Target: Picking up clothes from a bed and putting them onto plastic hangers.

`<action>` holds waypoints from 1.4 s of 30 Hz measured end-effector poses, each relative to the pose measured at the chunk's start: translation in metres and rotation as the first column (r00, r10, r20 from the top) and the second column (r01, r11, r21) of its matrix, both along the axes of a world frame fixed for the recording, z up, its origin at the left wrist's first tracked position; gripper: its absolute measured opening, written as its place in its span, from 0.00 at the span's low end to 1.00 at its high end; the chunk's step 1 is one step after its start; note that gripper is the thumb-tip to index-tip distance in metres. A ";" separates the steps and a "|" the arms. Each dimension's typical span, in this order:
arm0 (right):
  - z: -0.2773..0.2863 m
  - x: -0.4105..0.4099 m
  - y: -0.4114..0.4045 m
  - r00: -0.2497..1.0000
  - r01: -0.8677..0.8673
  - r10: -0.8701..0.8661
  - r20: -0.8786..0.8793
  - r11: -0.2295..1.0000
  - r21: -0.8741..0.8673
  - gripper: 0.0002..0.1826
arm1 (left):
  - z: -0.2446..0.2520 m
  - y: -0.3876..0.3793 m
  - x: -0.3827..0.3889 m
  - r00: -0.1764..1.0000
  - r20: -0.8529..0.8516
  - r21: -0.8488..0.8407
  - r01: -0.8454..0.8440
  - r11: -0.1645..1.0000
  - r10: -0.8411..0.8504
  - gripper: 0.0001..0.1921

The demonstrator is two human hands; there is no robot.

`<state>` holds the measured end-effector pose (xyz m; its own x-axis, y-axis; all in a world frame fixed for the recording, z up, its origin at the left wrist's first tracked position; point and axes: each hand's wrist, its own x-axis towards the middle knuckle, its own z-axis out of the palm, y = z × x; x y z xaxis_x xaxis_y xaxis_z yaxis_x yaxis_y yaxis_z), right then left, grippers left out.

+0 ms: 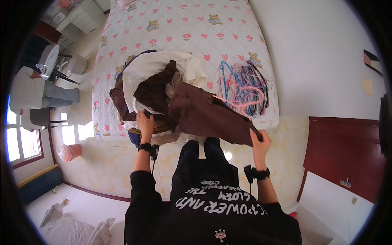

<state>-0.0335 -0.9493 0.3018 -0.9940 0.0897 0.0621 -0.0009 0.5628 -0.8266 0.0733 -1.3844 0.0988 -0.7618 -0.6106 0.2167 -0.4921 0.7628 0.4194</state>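
Observation:
My right hand (261, 148) grips one end of a dark brown garment (211, 118), which stretches across from a heap of clothes at the foot of the bed. At the heap's near left side is my left hand (145, 125), its fingers against the cloth; whether they pinch any fabric is unclear. White cloth (136, 79) and more brown cloth (156, 84) lie in the heap. Behind the stretched garment's upper edge shows a pink clothes hanger (255, 90), partly hidden. It overlaps a pile of blue, pink and purple hangers (232, 76) on the bed.
The bed's quilted cover (183, 27) has hearts and bears. A wall (294, 55) runs along its right side, with a dark red door (340, 153) nearer me. Left are a seated person (30, 88), a small round table (50, 61), a stool (77, 64) and a pink bin (73, 152).

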 end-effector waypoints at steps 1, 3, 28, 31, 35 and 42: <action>0.004 0.006 0.004 0.999 0.047 -0.047 0.014 0.999 0.000 0.12 | -0.025 -0.005 -0.007 0.999 0.041 0.141 -0.034 0.989 0.028 0.24; 0.004 0.019 0.012 0.995 0.094 -0.094 -0.018 0.996 -0.010 0.11 | -0.066 -0.022 -0.014 0.993 0.080 0.305 -0.105 0.946 0.084 0.20; -0.007 0.019 0.047 0.792 0.597 -0.582 -0.186 0.801 0.036 0.13 | -0.131 0.095 -0.180 0.699 0.478 -0.085 0.640 0.764 -0.532 0.24; -0.030 0.022 0.052 0.894 0.444 -0.279 -0.352 0.663 0.603 0.16 | -0.177 0.123 -0.212 0.609 0.469 -0.005 0.726 0.687 -0.640 0.29; -0.054 -0.002 0.026 0.690 0.707 -0.705 -0.166 0.705 -0.058 0.15 | -0.234 0.138 -0.240 0.418 0.632 0.066 0.810 0.583 -0.652 0.33; -0.076 -0.018 0.038 0.769 0.639 -0.639 -0.006 0.769 0.016 0.11 | -0.301 0.067 -0.207 0.508 0.751 -0.061 0.689 0.722 -0.422 0.15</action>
